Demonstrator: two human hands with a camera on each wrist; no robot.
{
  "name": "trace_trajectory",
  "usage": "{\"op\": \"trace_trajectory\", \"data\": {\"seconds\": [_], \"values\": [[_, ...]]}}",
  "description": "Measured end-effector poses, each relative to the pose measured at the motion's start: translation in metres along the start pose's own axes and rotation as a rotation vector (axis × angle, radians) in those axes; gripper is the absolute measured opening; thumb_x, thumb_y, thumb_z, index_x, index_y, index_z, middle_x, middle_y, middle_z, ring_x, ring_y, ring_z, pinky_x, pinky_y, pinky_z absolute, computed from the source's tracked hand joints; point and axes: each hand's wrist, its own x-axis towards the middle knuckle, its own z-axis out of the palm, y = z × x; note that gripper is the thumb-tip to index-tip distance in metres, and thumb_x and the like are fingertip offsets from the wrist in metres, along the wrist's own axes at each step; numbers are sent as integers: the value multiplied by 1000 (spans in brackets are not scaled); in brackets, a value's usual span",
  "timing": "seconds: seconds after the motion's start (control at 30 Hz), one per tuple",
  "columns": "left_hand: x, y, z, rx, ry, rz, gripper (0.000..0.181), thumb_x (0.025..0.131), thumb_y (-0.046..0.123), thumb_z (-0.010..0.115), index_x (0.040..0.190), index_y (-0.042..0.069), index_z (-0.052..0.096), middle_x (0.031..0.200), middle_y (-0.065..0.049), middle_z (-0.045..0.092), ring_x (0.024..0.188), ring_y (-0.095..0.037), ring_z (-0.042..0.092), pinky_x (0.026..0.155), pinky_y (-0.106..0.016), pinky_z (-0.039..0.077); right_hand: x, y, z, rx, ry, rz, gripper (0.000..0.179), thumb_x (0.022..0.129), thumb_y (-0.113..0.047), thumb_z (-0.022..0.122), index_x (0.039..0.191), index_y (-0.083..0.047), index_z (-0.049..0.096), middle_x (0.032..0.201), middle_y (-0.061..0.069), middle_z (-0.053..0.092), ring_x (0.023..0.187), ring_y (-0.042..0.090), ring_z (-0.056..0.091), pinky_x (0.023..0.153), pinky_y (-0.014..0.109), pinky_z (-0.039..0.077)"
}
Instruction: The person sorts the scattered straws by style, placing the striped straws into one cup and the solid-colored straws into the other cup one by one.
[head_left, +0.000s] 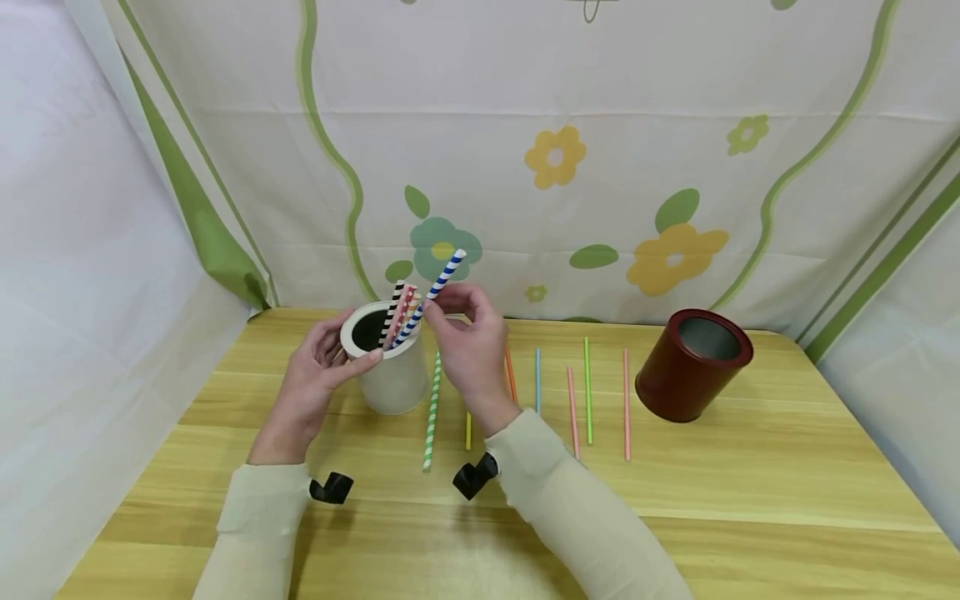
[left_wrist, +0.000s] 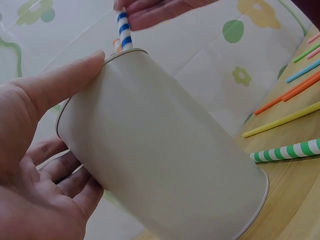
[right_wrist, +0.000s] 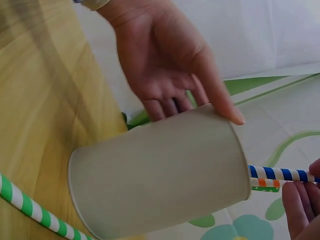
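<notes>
A white cylindrical canister (head_left: 393,381) stands on the table at left centre. My left hand (head_left: 310,390) holds it from the left side, thumb at the rim and fingers round the far side. Between thumb and fingertips, my right hand (head_left: 474,350) pinches a blue-and-white striped straw (head_left: 450,273), whose lower end is inside the canister. Other paper straws lean in the same opening, among them a black-and-white striped straw (head_left: 392,313) and a pink one with dots. An orange-patterned straw (right_wrist: 265,182) shows beside the blue one in the right wrist view.
A dark red canister (head_left: 667,371) stands at the right. Between the canisters lie several loose straws: a green-and-white striped straw (head_left: 432,417), a yellow straw (left_wrist: 280,120), orange ones, a blue straw (head_left: 537,379), a green straw (head_left: 588,392) and pink ones. A patterned curtain (head_left: 480,167) hangs behind the table.
</notes>
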Motion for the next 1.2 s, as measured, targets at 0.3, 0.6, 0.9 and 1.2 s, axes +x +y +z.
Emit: {"op": "trace_trajectory", "data": {"seconds": [0.3,0.6,0.9,1.2], "values": [[-1,4,0,-1,0,-25,82,96,8,82,165,16,39,172,-9,42,156,-22,43,123,-22,44,1,9,8,-117,-85,41,18,97,-11,77,114,-5,72,110,13,77,101,23,73,86,27,67],[-2,6,-1,-20,0,-41,80,95,8,82,164,16,41,171,-12,44,141,-15,55,101,-11,53,2,9,9,-184,-112,79,20,97,-14,79,115,-7,73,110,8,77,100,19,71,86,26,66],[-2,5,-3,-10,2,-50,81,96,9,83,164,18,42,171,-11,44,150,-21,50,103,-10,51,1,8,7,-184,-137,95,19,97,-15,79,114,-8,72,110,7,76,101,19,70,87,26,65],[0,3,-3,-25,0,-42,81,96,7,82,165,17,41,172,-11,42,154,-24,46,104,-10,51,1,10,6,-195,-135,81,21,97,-15,79,115,-7,73,109,8,77,100,18,71,85,24,65]]}}
